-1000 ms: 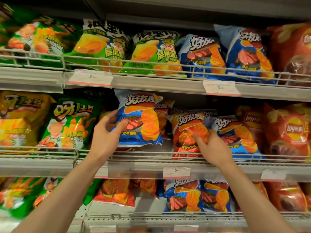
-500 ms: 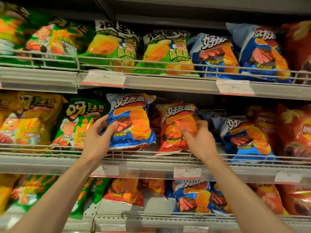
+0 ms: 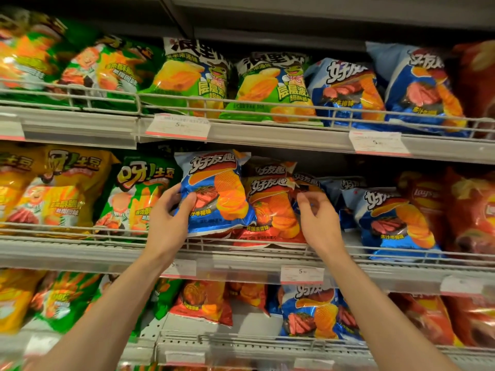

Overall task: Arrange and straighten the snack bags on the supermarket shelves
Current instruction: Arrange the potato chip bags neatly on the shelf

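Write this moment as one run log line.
left hand: grips blue bag | right hand: at orange bag, grip unclear | shelf: middle
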